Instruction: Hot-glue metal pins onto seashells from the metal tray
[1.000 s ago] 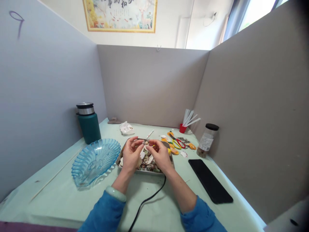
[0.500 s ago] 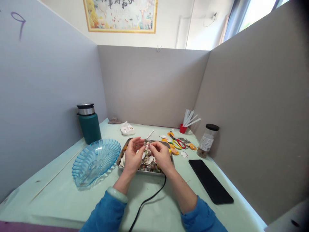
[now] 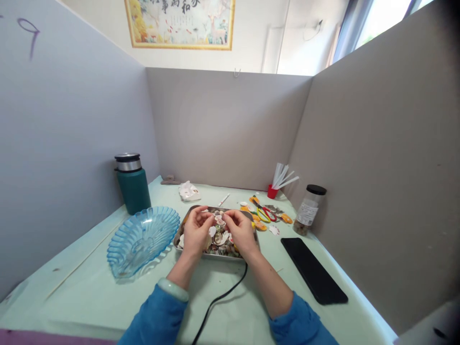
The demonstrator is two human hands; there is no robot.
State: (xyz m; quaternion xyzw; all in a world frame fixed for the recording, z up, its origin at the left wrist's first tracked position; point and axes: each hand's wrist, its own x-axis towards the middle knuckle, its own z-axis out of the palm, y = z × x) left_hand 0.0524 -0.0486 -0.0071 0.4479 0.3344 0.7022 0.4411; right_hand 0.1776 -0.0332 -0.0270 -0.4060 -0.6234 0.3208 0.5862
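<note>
Both hands hover above a metal tray (image 3: 230, 258) full of shells and small paper-like scraps (image 3: 219, 237). My left hand (image 3: 197, 232) is at the tray's left side, thumb and fingers brought together in a pinch; whatever lies between them is too small to make out. Opposite it, my right hand (image 3: 241, 232) also pinches with thumb and forefinger, its tips a little apart from the left ones. Any small piece at its fingertips cannot be named. Parts of the tray are hidden behind the hands.
A blue glass dish (image 3: 143, 242) and a green bottle (image 3: 133, 189) stand left. Scissors (image 3: 264, 213), orange scraps (image 3: 260, 226), a red cup of white strips (image 3: 272, 191), a black-lidded jar (image 3: 307, 213) and a black phone-like slab (image 3: 313, 270) are right. A black cable (image 3: 223, 297) runs towards me.
My left hand's fingers have curled lower and closer to the thumb. The fingertips of the two hands have drawn slightly apart. The right hand has hardly moved.
</note>
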